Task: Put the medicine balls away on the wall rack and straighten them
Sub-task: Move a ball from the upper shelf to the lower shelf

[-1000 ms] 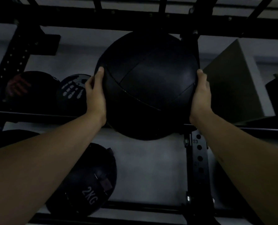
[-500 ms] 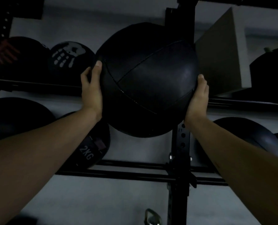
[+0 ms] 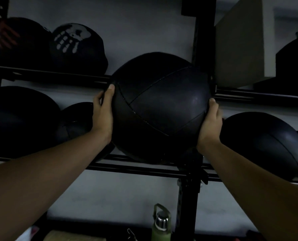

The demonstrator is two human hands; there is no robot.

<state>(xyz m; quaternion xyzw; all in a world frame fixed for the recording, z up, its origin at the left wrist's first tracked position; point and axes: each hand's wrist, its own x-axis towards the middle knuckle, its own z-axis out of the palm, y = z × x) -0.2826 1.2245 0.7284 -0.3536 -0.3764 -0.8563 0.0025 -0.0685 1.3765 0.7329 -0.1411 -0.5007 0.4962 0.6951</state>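
Observation:
A large black medicine ball [image 3: 162,105] with stitched seams sits between my hands in front of the black wall rack [image 3: 144,169]. My left hand [image 3: 103,112] presses its left side and my right hand [image 3: 210,122] cups its lower right side. The ball's bottom is at the level of the lower rail, just left of the rack's upright post [image 3: 188,202]; whether it rests on the rail is unclear. Other dark balls lie on the rack: one [image 3: 264,145] to the right, one [image 3: 75,122] partly hidden behind my left hand, and a big one [image 3: 21,119] at far left.
On the upper rail lie a ball with a white hand print [image 3: 75,47], a ball with a red hand print [image 3: 14,39] and a grey box [image 3: 238,47]. A green water bottle [image 3: 161,225] stands below, next to the post.
The ball has come down with both hands from upper-shelf height to the lower rail. The view has tilted down, and the bottle now shows.

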